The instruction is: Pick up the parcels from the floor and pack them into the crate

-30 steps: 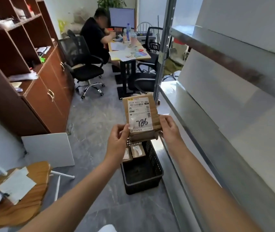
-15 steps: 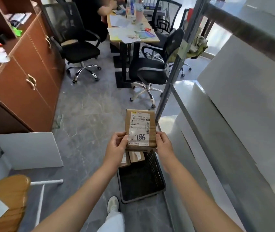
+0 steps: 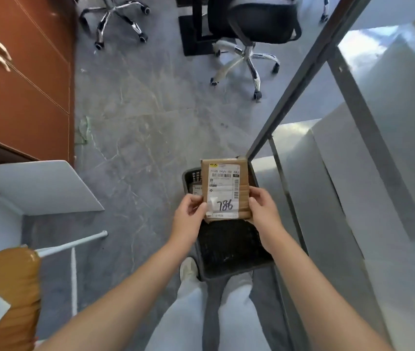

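Note:
A flat brown cardboard parcel (image 3: 243, 188) with a white label marked 786 hangs over the black plastic crate (image 3: 229, 252) on the floor. My left hand (image 3: 188, 214) grips its lower left edge and my right hand (image 3: 264, 211) grips its lower right edge. Another labelled parcel (image 3: 196, 190) shows at the crate's far end, mostly hidden behind the held one. The crate's near half shows its bare mesh bottom.
A metal shelf frame (image 3: 302, 72) and its grey panels (image 3: 353, 198) rise right of the crate. A brown cabinet (image 3: 21, 84) stands at left, with a white board (image 3: 37, 186) leaning below it. Two office chairs (image 3: 249, 29) stand beyond. A small wooden table (image 3: 11, 295) is near left.
My view has tilted down toward the floor. The parcel and both hands have come lower, now directly above the crate. My legs and a shoe now show below.

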Demonstrator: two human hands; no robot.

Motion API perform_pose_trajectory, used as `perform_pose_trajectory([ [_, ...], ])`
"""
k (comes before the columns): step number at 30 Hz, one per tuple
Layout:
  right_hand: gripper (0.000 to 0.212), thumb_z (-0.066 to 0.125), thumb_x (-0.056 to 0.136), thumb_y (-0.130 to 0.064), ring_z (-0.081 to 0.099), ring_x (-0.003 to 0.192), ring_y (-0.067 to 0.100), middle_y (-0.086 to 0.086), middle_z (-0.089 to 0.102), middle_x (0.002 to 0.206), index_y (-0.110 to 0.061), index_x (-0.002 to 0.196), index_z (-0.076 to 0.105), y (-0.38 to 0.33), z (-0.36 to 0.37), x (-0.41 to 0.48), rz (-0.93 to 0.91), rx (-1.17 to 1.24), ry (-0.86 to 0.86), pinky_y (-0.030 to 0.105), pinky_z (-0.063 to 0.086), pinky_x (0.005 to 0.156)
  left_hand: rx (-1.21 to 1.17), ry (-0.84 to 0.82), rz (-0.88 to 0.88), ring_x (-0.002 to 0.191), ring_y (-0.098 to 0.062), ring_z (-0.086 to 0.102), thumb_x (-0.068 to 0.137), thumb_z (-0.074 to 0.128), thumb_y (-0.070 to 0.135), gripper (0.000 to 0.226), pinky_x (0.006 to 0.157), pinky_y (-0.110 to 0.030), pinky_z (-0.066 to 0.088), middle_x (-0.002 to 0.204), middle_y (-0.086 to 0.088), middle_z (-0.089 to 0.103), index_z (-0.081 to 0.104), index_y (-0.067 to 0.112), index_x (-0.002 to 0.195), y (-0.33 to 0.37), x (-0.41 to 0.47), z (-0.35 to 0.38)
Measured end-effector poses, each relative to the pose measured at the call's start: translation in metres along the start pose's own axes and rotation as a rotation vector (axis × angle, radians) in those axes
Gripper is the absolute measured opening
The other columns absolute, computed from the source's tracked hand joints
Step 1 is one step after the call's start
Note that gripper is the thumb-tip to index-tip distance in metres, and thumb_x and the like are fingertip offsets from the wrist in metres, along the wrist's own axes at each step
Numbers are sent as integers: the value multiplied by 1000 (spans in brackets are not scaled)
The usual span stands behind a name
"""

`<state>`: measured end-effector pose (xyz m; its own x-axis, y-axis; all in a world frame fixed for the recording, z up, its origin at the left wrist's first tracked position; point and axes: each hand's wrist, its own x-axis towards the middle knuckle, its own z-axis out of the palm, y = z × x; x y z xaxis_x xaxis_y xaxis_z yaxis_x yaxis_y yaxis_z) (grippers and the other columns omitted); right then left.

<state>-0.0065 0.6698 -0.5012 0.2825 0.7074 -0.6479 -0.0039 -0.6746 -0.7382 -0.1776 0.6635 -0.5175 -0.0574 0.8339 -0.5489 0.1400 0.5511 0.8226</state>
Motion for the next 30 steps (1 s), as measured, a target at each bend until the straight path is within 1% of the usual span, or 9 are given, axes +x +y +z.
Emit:
perform_pose_trajectory([
  [5,43,50,99,-9,65,108,8,-11,65,121,-35,134,52,80,9,75,94,-33,-115,35,58,88,8,117,-222,89,-16,67,96,49,14,20,76,-34,56,93,3,71,61,27,89,-92,65,41],
  [7,53,55,95,-1,63,109,7,-10,67,119,-38,134,53,119,13,108,123,-58,-144,29,58,83,-28,157,-334,89,-19,68,96,43,14,24,80,-44,58,92,0,70,61,26,88,-137,89,63],
  [9,55,56,92,5,65,102,4,-11,69,112,-43,118,60,154,13,138,160,-76,-156,21,57,73,-3,171,-433,90,-25,67,97,40,19,24,83,-51,56,89,-4,68,60,21,84,-177,107,82],
  [11,53,58,90,6,67,97,6,-12,70,105,-45,105,62,192,12,170,210,-95,-131,24,59,73,27,175,-493,92,-29,66,95,40,23,27,85,-52,55,88,-7,68,62,17,82,-217,122,99],
  [14,55,63,87,6,67,103,12,-4,69,115,-32,126,60,249,14,213,294,-144,-137,36,59,84,98,196,-528,92,-32,66,93,40,22,30,80,-45,54,88,-8,70,67,12,86,-266,147,118],
  [18,52,64,88,-2,69,98,15,-1,69,115,-30,130,57,309,24,257,405,-165,-165,40,59,85,244,148,-548,82,-20,65,95,40,17,31,71,-35,52,89,-3,71,69,10,90,-326,183,132],
  [22,29,57,96,-25,67,92,12,-3,71,109,-34,123,59,351,48,287,556,-124,-142,27,52,67,465,114,-571,68,-7,51,96,35,6,27,50,-19,35,93,0,61,61,6,100,-377,203,147],
  [27,40,55,93,-43,61,103,17,-4,65,122,-34,132,51,388,80,318,553,-211,-266,34,48,75,453,178,-629,105,-25,58,93,39,1,45,82,-32,52,124,-14,56,40,-1,137,-425,222,154],
  [30,41,56,93,-34,59,97,16,-4,61,120,-37,132,42,399,91,329,560,-212,-310,41,49,79,468,208,-628,109,-26,58,94,37,1,51,82,-29,50,128,-14,54,29,-2,145,-435,232,149],
])
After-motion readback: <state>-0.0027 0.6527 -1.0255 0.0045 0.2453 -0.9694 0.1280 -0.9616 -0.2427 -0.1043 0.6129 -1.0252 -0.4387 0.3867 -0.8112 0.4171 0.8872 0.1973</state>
